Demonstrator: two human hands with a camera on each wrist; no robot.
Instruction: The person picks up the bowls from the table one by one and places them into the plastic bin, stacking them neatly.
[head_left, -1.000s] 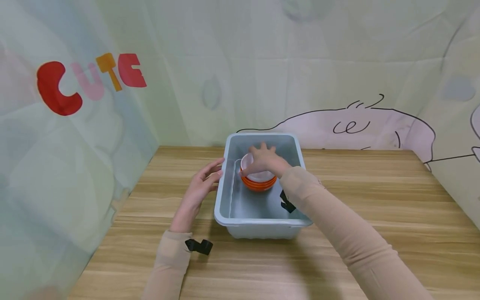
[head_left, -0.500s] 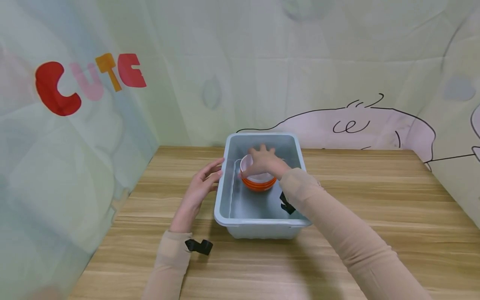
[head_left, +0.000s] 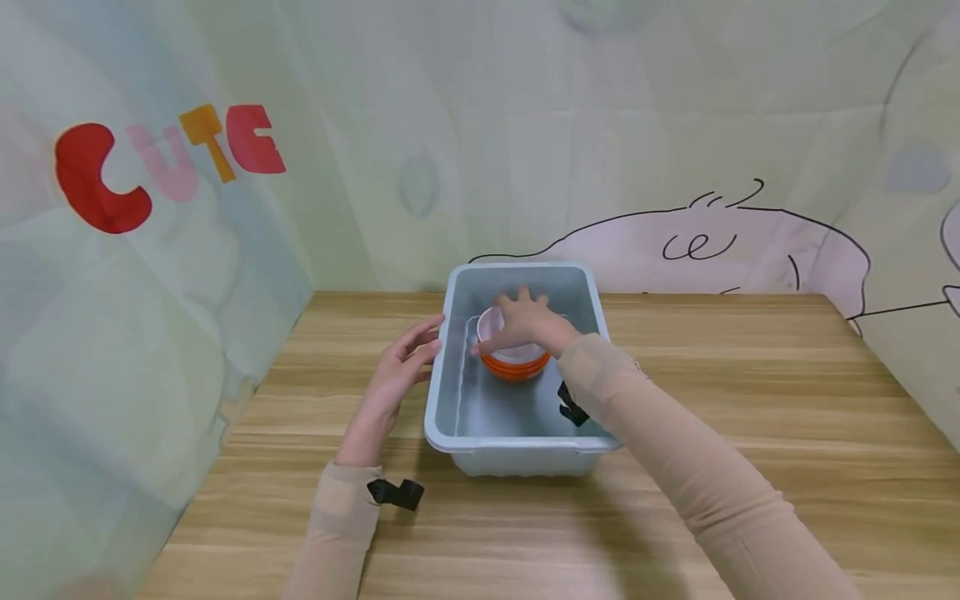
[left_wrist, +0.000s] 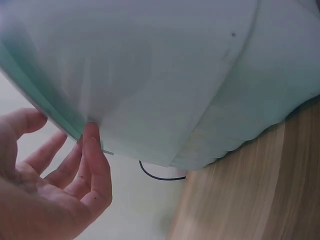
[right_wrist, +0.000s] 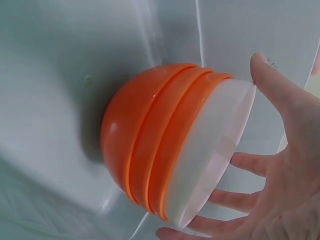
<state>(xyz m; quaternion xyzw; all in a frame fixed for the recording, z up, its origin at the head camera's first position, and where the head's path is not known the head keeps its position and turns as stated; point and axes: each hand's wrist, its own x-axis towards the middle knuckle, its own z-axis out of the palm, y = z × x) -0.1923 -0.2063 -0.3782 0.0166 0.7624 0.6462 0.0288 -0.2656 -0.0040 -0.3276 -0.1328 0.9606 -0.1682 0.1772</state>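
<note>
Inside a pale blue plastic bin (head_left: 517,443) sits a nested stack of orange bowls (right_wrist: 145,135), topped by a white bowl (right_wrist: 210,150). My right hand (head_left: 528,321) reaches over the bin and spans the white bowl's mouth. Its thumb (right_wrist: 267,75) is at one side of the rim, and its other fingers spread along the opposite side. Part of the bowl is hidden under this hand in the head view. At the bin's left side, my left hand (head_left: 401,367) touches the outside of the rim with loosely bent fingers (left_wrist: 97,165).
The bin stands on a wood-grain table (head_left: 750,400), near its back edge. Behind and to the left hangs a printed cloth (head_left: 360,150) with cartoon drawings and coloured letters. Black mounts (head_left: 396,493) sit on both sleeved wrists.
</note>
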